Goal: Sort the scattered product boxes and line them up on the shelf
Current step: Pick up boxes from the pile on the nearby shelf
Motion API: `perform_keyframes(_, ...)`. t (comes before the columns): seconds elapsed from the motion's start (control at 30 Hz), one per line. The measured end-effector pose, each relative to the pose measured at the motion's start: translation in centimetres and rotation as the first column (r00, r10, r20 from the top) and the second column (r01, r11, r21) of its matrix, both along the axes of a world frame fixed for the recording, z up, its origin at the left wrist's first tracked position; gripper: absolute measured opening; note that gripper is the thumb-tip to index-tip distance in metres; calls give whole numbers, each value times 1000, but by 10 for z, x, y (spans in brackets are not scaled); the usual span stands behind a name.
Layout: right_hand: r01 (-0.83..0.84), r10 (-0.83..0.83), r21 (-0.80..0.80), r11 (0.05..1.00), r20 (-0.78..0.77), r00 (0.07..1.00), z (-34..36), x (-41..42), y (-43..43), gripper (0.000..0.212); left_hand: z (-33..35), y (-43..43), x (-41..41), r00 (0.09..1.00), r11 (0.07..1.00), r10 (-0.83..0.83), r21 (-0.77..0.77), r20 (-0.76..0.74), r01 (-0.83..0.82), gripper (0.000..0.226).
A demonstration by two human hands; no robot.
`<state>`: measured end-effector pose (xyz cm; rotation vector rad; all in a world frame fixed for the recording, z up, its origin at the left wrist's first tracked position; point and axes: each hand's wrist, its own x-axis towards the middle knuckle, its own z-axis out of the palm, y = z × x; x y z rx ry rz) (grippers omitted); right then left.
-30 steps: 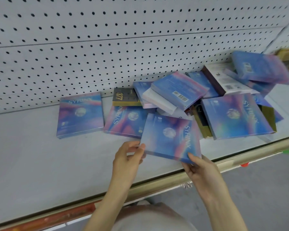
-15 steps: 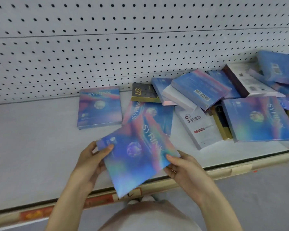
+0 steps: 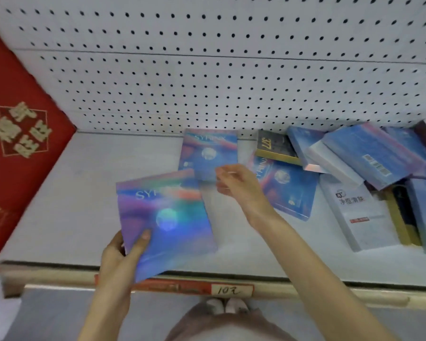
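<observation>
**Left grip [image 3: 119,257] closed on one box, right grip [image 3: 234,184] out over another**

Holds a holographic SYRINX box [image 3: 165,222] by its near left corner with the left grip: thumb [image 3: 143,238] flat on the printed face, remaining fingers curled underneath and mostly hidden. Carries it face up and slightly tilted over the front part of the shelf [image 3: 84,193], near corner out past the price rail [image 3: 305,289].

Has the right grip stretched forward, blurred, fingers bent, over the near edge of a second SYRINX box [image 3: 208,151]. Cannot tell whether touching that box or closed on anything.

Lying flat at the back of the shelf, close against the pegboard wall [image 3: 207,70]: that second SYRINX box.

Just to its right: a third SYRINX box [image 3: 288,188], flat and skewed, left edge hidden behind the right grip. Behind it and touching: a dark box [image 3: 273,146] marked 377.

Further right: a heap of blue boxes [image 3: 369,153] leaning on one another, with a white box [image 3: 357,215] bearing printed characters flat in front.

At the shelf's left end: a red panel [image 3: 22,134] with gold characters. On the rail, below the held box: a handwritten price tag [image 3: 231,290].
</observation>
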<state>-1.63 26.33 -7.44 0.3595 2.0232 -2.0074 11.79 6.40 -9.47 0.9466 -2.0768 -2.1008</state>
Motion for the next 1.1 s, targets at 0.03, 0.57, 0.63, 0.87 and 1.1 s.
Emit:
perform_keyframes(0.03,0,12,152,988,-75,997,-3,-12,-2,23,-3,-9,2,997,997,77,10,0,-77,21)
perform_keyframes(0.57,-21,283,827,562,-169,944,-62,-63,-42,85,-23,-129,-117,995,989,-91,-111,34,94,45)
perform_keyframes(0.63,-7,221,708,707,-211,952,-62,-54,-49,82,-30,-125,-116,998,993,-68,-98,17,69,35)
perform_keyframes(0.87,57,-52,32,998,-122,991,-33,-19,-41,75,-20,-127,-87,992,983,-64,-176,-108,44,17)
perform_keyframes(1.1,220,-220,-200,955,20,975,12,73,4,33,21,-65,-57,961,984,-173,-3,-214,177,25)
